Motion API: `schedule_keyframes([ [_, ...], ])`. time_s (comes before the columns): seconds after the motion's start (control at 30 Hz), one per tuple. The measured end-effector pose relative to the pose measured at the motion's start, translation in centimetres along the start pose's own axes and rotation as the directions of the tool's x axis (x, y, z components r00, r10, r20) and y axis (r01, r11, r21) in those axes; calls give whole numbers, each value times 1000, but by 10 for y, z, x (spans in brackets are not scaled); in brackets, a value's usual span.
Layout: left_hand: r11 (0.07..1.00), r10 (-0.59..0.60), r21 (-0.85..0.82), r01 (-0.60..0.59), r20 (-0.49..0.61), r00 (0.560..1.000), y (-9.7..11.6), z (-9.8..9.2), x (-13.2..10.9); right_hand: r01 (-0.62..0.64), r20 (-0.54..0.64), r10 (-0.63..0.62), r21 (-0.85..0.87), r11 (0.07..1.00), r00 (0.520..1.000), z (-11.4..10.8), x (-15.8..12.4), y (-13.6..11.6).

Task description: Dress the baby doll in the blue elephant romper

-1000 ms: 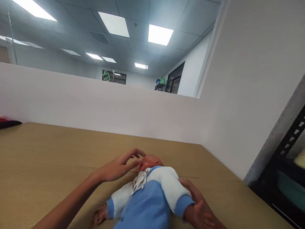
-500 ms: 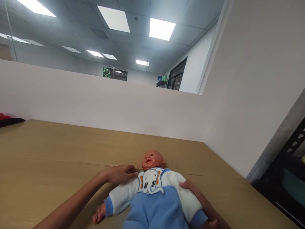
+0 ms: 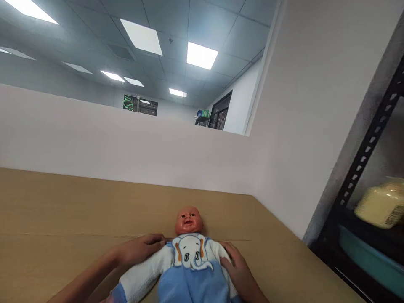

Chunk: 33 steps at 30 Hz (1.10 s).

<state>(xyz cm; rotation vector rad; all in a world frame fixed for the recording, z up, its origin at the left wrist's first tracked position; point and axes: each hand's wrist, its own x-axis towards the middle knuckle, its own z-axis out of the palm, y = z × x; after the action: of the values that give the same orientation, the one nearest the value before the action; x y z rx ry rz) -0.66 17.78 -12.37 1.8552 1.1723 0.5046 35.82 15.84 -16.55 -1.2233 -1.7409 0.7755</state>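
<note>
A baby doll (image 3: pixel 192 282) lies on its back on a brown cardboard-like surface (image 3: pixel 94 210), its head pointing away from me. It wears a blue and white outfit with an elephant face on the chest. My left hand (image 3: pixel 139 249) is closed at the doll's shoulder on the left, the fingertips partly hidden behind the white sleeve. On the other side, my right hand (image 3: pixel 238 269) wraps the doll's upper sleeve, with the thumb in front and the fingers along the outer side. The doll's lower body is cut off by the frame's bottom edge.
A low pale wall (image 3: pixel 126 147) borders the surface at the back, and a taller wall (image 3: pixel 299 105) rises at the right. Beyond it stands a black shelf rack (image 3: pixel 362 158) holding a yellowish container (image 3: pixel 380 206) and a teal basin (image 3: pixel 372 261).
My right hand has moved up the doll's sleeve towards the shoulder. My left hand stays at the other shoulder. The view has turned right, showing more of the rack.
</note>
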Motion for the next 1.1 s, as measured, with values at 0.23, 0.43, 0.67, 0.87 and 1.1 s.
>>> schedule_keyframes([
  [0.23, 987, 61, -149, -66, -40, 997, -4, 11, 4, -31, 110, 17, 133, 991, 994, 0, 8, 22],
  [0.43, 957, 110, -259, -129, -87, 990, -20, 18, 19, -61, 150, 33, 186, 981, 988, 3, 8, 32],
  [0.67, 947, 73, -299, -115, -147, 986, -26, 27, 26, -109, 184, 55, 298, 948, 981, 11, 6, 31],
  [0.87, 965, -8, -255, -55, -241, 971, -21, 32, 27, -124, 238, 45, 326, 937, 970, 10, 3, 18],
  [1.1, 981, -16, -193, -29, -226, 974, -19, 29, 23, -132, 227, 73, 258, 957, 971, 7, 1, 21],
])
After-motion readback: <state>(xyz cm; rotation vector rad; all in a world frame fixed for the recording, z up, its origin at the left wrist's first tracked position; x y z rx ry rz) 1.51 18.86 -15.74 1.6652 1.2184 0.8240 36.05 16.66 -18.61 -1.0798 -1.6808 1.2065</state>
